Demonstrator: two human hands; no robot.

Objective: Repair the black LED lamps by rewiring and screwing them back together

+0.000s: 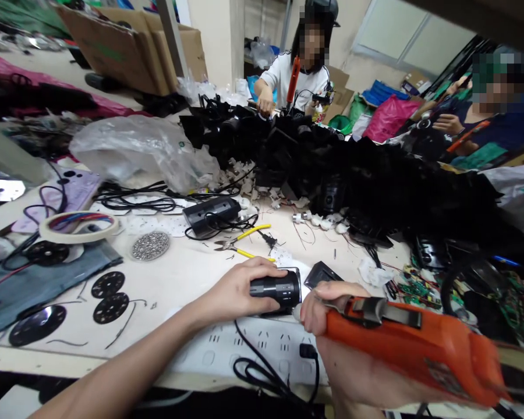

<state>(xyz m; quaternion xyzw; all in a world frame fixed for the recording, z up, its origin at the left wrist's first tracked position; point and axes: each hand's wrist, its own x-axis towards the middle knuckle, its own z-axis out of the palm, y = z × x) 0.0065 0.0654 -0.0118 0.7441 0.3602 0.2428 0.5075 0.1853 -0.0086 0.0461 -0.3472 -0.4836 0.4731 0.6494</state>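
My left hand is wrapped over a black cylindrical housing that lies on its side on the table. In my right hand is an orange electric screwdriver, its front end pointing left at the lower right edge of the housing. Whether its tip touches the housing I cannot tell. Just right of the housing lies a flat black cover. Beneath my hands runs a white power strip with a black plug in it. Yellow-handled cutters rest beyond my left hand.
A dish of small screws, black perforated discs and a tape roll lie to the left. Black parts are heaped at the back, near a plastic bag. Circuit boards cover the right. Two people work beyond.
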